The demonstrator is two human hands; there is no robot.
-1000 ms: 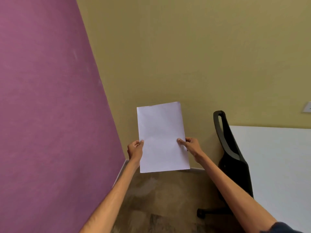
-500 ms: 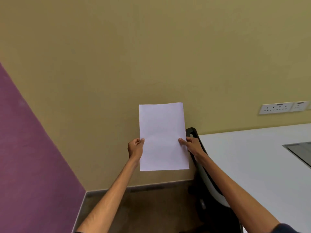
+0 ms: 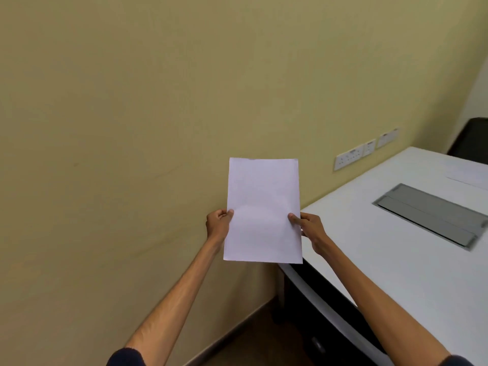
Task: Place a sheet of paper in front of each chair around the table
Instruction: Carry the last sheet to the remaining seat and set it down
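I hold white paper upright in front of me, in the air to the left of the table. Whether it is one sheet or a thin stack I cannot tell. My left hand pinches its left edge and my right hand pinches its right edge. The white table fills the right side of the view. A sheet of paper lies flat on the table's far right part. A black chair stands behind the table's far end. Another black chair is tucked under the table's near edge, mostly hidden.
A grey cable hatch is set into the tabletop. Wall sockets sit on the yellow wall just above table height. Brown floor shows between the wall and the table.
The view has swung to the right: the purple wall has left the frame and more of the table, its hatch and the far chair have come in. Both hands keep the same hold on the paper.
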